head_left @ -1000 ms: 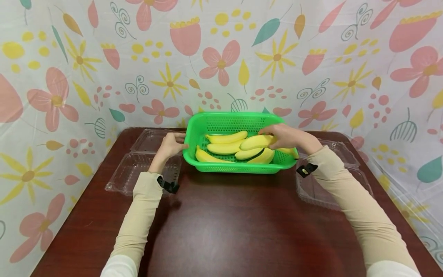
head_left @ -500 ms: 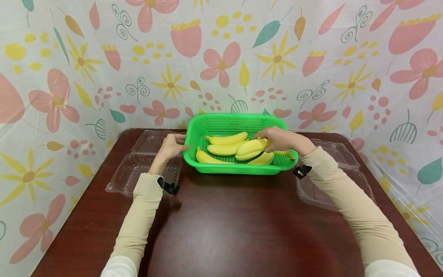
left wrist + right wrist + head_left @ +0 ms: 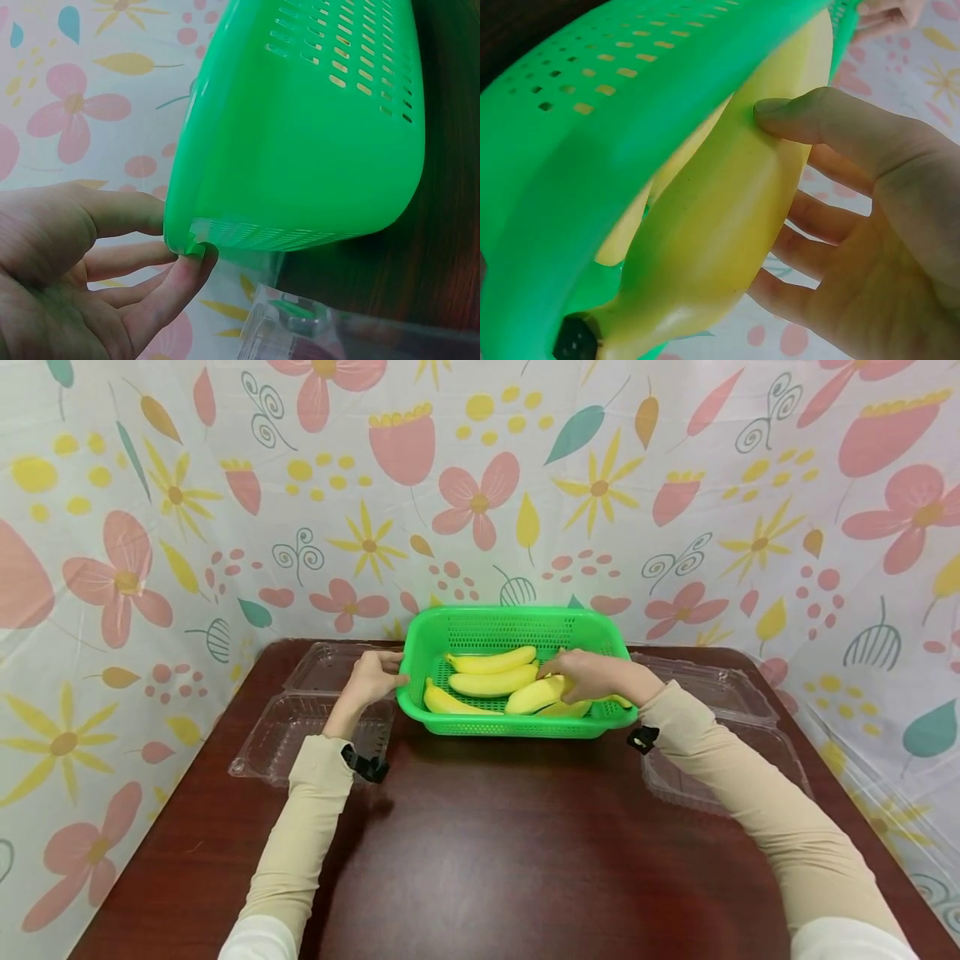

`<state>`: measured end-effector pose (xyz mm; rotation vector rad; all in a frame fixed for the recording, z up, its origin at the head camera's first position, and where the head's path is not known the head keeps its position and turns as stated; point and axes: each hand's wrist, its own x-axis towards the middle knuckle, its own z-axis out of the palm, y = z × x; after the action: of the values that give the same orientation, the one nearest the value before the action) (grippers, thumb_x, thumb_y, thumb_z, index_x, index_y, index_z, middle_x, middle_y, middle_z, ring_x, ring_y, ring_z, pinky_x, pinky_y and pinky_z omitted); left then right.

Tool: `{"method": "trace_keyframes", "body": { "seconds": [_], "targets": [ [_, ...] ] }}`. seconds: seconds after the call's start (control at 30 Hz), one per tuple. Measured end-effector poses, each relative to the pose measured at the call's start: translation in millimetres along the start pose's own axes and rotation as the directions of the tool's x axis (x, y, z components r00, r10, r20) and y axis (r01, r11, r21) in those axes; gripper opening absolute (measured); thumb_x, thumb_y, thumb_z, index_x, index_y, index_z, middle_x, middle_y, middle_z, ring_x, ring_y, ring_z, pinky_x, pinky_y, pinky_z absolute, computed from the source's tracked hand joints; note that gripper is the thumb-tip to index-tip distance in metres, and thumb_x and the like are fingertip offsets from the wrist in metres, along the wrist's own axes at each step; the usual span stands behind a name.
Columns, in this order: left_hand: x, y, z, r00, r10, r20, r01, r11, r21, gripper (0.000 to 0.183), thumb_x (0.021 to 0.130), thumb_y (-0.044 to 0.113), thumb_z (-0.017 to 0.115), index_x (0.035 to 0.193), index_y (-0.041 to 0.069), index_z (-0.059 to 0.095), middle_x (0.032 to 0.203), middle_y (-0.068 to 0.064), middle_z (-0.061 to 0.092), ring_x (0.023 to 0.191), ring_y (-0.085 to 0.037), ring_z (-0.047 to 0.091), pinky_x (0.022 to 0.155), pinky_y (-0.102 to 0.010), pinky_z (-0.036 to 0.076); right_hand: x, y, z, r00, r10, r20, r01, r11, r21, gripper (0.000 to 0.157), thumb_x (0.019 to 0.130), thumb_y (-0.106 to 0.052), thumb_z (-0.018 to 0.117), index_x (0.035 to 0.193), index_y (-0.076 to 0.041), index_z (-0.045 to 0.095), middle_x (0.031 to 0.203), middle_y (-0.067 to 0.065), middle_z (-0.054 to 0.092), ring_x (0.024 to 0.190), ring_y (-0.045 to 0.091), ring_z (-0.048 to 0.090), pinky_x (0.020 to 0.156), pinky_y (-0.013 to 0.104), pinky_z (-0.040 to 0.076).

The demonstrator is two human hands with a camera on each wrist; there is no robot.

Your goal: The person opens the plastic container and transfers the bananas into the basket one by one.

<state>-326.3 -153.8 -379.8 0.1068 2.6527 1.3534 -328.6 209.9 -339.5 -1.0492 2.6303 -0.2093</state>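
Note:
A green plastic basket [image 3: 510,725] with perforated walls holds several yellow bananas, among them one banana [image 3: 491,660] along the back and another banana [image 3: 457,700] at the front left. My left hand [image 3: 372,675] pinches the basket's left rim between thumb and fingers, as the left wrist view shows close up. My right hand [image 3: 592,677] is inside the basket's right half and grips a banana [image 3: 712,202], thumb on one side and fingers along the other. Its dark tip shows at the lower left of the right wrist view. More bananas lie beneath it, partly hidden by the hand.
An opened clear plastic container [image 3: 262,739] lies left of the basket. A second clear container [image 3: 757,752] lies at the right, partly behind my right forearm. The brown table [image 3: 510,843] ends at a flower-patterned curtain [image 3: 480,468] behind the basket.
My right hand has moved left and lower into the basket, bringing the gripped banana down toward the front wall. My left hand has stayed on the rim.

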Motion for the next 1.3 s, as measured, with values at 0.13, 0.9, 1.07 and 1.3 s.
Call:
{"method": "trace_keyframes", "body": {
  "seconds": [0.13, 0.9, 1.07, 1.3],
  "targets": [
    [0.2, -0.6, -0.2, 1.000, -0.006, -0.007, 0.006, 1.000, 0.004, 0.050, 0.093, 0.011, 0.062, 0.141, 0.001, 0.048, 0.132, -0.024, 0.057, 0.115, -0.036, 0.059, 0.091, -0.043, 0.053, 3, -4, 2.5, 1.000, 0.009, 0.024, -0.008, 1.000, -0.016, 0.050, 0.081, 0.001, 0.064, 0.131, -0.003, 0.058, 0.128, 0.014, 0.061, 0.118, 0.033, 0.052, 0.103, 0.052, 0.038],
    [-0.5, 4.7, 5.3, 1.000, 0.001, 0.015, 0.000, 0.999, -0.034, 0.052, 0.092, 0.009, 0.063, 0.141, 0.001, 0.048, 0.131, -0.025, 0.057, 0.112, -0.036, 0.061, 0.091, -0.046, 0.053, 2, -3, 10.7, 0.995, 0.008, 0.098, -0.006, 1.000, -0.022, 0.052, 0.082, 0.010, 0.054, 0.133, 0.000, 0.055, 0.133, 0.019, 0.058, 0.121, 0.037, 0.055, 0.102, 0.052, 0.043],
    [0.3, 4.9, 4.5, 1.000, 0.017, 0.016, -0.017, 1.000, -0.006, 0.051, 0.093, 0.010, 0.063, 0.141, 0.001, 0.048, 0.131, -0.024, 0.057, 0.113, -0.036, 0.060, 0.089, -0.044, 0.053, -5, -3, 5.0, 0.997, 0.017, 0.081, -0.018, 1.000, 0.005, 0.043, 0.091, -0.002, 0.058, 0.134, 0.000, 0.054, 0.132, 0.020, 0.058, 0.123, 0.039, 0.054, 0.100, 0.052, 0.044],
    [-2.4, 3.5, 3.0, 0.999, 0.050, 0.017, -0.051, 0.997, 0.059, 0.051, 0.094, 0.014, 0.062, 0.142, 0.002, 0.047, 0.128, -0.024, 0.059, 0.111, -0.037, 0.061, 0.088, -0.043, 0.053, -17, -1, 3.3, 1.000, 0.002, 0.000, -0.002, 0.999, 0.052, 0.037, 0.094, -0.005, 0.055, 0.130, 0.001, 0.057, 0.130, 0.020, 0.059, 0.119, 0.039, 0.056, 0.097, 0.052, 0.046]
  ]
}}
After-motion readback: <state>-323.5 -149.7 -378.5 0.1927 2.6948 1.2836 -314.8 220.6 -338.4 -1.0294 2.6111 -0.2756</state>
